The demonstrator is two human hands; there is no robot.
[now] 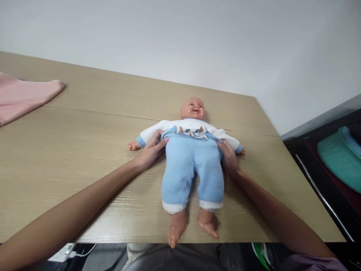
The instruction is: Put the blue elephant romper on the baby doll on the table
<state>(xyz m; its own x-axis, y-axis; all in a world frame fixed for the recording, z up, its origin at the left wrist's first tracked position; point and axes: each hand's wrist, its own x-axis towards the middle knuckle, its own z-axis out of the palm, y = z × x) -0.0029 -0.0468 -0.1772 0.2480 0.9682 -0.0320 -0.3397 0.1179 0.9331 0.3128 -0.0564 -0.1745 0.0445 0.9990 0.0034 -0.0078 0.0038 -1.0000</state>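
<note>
A bald baby doll (195, 108) lies on its back on the table, head away from me and bare feet near the front edge. It wears a white top (160, 128) with blue cuffs and an animal face on the chest, and fleecy blue trousers (180, 165) with white leg ends. At the doll's left-of-picture side, my left hand (153, 150) is closed on the blue cloth, thumb on top. My right hand (228, 156) grips the blue cloth at the opposite side, its fingers partly hidden. Between them the cloth's edge spreads across the doll's middle.
Pink cloth (28, 94) lies at the table's far left. A pale wall (169, 37) rises behind the wooden table (98, 158). Beyond the right edge are a black frame and a teal object (338, 158). A white power strip (63, 253) with a cable shows below the front edge.
</note>
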